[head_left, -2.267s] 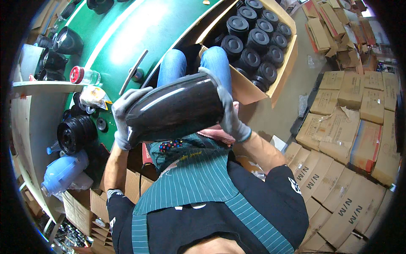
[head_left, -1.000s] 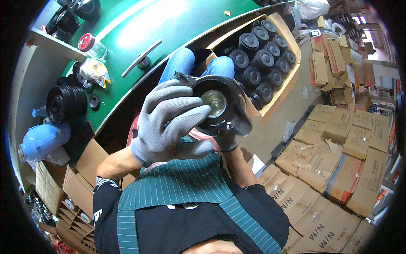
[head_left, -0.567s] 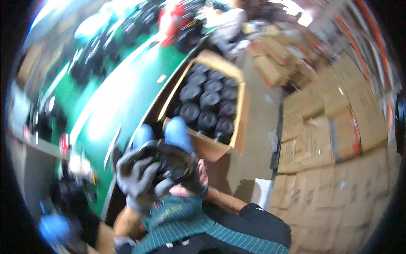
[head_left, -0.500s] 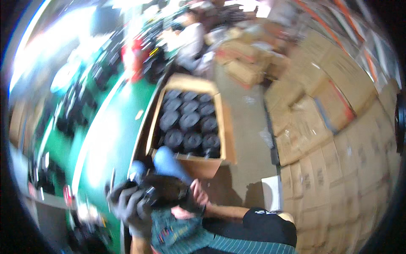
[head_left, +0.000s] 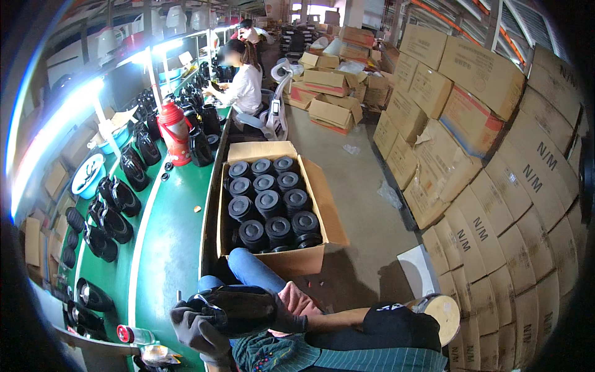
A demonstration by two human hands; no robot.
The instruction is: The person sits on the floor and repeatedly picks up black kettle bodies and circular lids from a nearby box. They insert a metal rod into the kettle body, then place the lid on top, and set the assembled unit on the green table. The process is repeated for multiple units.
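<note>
At the near end of a long green table (head_left: 167, 248), someone in a striped green apron (head_left: 372, 359) sits holding a glossy black shell (head_left: 245, 310) over the lap, just behind the jeans-clad knees. The left hand (head_left: 201, 332), in a grey glove, has its fingers bent around the shell's left end. The right hand (head_left: 290, 321), gloved as well, lies against the other end; its fingers are mostly hidden, so from here I can't tell how firmly they close. A pink cloth (head_left: 299, 302) shows just beside it.

Right in front of the knees stands an open cardboard box (head_left: 291, 265), packed with rows of black round-topped pieces (head_left: 268, 201). Along the table I see black housings (head_left: 133, 167), a red flask (head_left: 175, 136) and, near the left hand, a clear jar (head_left: 141, 335) with a red lid. Farther up, a co-worker in a white top (head_left: 243, 87) sits at the table. Stacked cartons (head_left: 474, 124) rise on the right, with a white flat piece (head_left: 416, 273) on the floor before them.
</note>
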